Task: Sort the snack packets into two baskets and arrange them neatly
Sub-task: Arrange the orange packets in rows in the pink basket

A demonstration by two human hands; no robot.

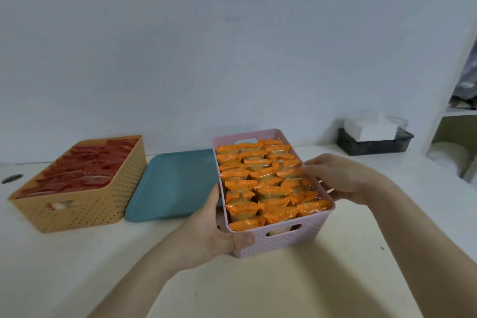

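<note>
Pale bench (258,289) carries the pink basket (284,242) of orange packets (260,178) between the hands: left hand (209,230) grips its near-left corner, right hand (338,178) holds its right rim; red packets (85,168) fill a tan basket (85,214) further left.

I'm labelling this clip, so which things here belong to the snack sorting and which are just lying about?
Job: pink perforated plastic basket, held by left hand and right hand; orange snack packets in it; tan perforated plastic basket of red snack packets.
Lying about: flat teal plastic tray between the baskets; dark plastic bin holding white paper.
</note>
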